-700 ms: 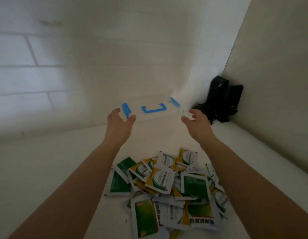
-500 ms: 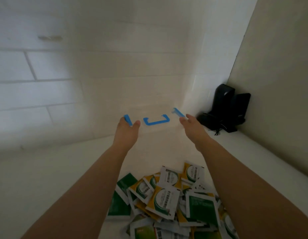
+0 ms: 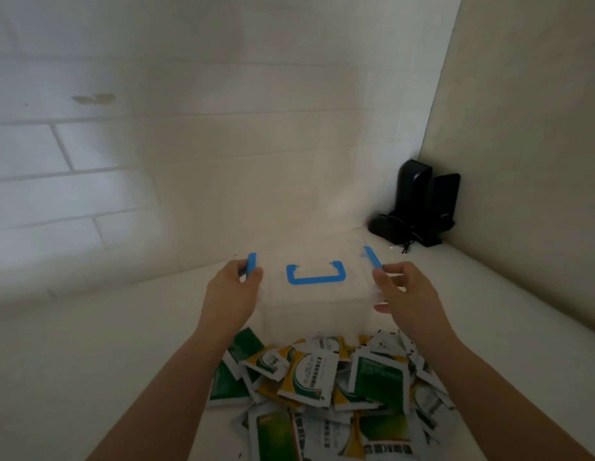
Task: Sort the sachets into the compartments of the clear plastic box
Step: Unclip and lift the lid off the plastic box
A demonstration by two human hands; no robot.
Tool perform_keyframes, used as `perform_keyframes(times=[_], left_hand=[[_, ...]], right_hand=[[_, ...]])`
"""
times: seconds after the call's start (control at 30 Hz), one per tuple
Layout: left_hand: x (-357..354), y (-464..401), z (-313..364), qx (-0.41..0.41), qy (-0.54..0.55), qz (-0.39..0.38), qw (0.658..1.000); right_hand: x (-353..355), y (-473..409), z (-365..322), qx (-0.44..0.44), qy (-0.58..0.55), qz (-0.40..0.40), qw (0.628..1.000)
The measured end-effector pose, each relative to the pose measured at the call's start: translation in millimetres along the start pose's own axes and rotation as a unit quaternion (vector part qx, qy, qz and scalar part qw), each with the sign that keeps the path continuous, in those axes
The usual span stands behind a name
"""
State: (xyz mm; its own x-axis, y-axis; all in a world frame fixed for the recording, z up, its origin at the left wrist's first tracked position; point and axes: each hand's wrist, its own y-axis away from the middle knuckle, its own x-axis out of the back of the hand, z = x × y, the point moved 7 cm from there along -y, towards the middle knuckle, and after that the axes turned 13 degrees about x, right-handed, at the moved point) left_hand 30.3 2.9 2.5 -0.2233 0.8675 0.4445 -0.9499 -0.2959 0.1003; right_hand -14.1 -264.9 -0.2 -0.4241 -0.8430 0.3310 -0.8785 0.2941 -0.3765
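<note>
A clear plastic box with a blue handle on its lid stands on the white table, just behind a heap of sachets. My left hand grips the box's left side, thumb on the blue left latch. My right hand holds the right side, fingers curled at the blue right latch. The lid is on, so the compartments are hidden. The sachets are green, yellow and white, piled loosely near me.
Black speakers with a cable stand in the far right corner. A white brick wall runs behind the table and a beige wall closes the right side. The table edge stretches off to the left.
Both hands reached the box and took hold of its sides at the blue latches. The box now sits closer to the sachet heap.
</note>
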Motion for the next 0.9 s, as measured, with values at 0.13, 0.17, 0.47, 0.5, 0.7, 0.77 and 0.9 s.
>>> perform_keyframes(times=[0.13, 0.17, 0.47, 0.5, 0.7, 0.77, 0.9], left_hand=[[11.3, 11.6, -6.1, 0.008, -0.002, 0.017, 1.0], [12.5, 12.3, -7.3, 0.013, 0.009, 0.015, 1.0], [10.5, 4.0, -21.5, 0.064, 0.114, -0.021, 0.991], [9.7, 3.5, -25.5, 0.074, 0.127, -0.029, 0.989], [17.4, 10.1, -36.4, 0.039, 0.099, -0.013, 0.994], [24.3, 12.8, -25.1, -0.016, 0.065, -0.001, 0.998], [23.6, 21.5, -10.0, -0.044, 0.031, -0.031, 0.998]], right_hand=[[9.2, 11.0, -6.4, -0.003, 0.04, -0.018, 0.999], [10.0, 9.1, -7.7, -0.007, 0.056, -0.023, 0.998], [4.1, -2.1, 6.7, -0.091, 0.065, -0.01, 0.994], [3.5, -0.7, 12.8, -0.114, 0.046, -0.009, 0.992], [8.1, 3.0, 20.1, -0.08, 0.04, -0.027, 0.996], [15.1, -2.3, 2.4, 0.001, 0.099, -0.032, 0.995], [10.3, -3.3, -21.2, 0.022, 0.126, -0.057, 0.99]])
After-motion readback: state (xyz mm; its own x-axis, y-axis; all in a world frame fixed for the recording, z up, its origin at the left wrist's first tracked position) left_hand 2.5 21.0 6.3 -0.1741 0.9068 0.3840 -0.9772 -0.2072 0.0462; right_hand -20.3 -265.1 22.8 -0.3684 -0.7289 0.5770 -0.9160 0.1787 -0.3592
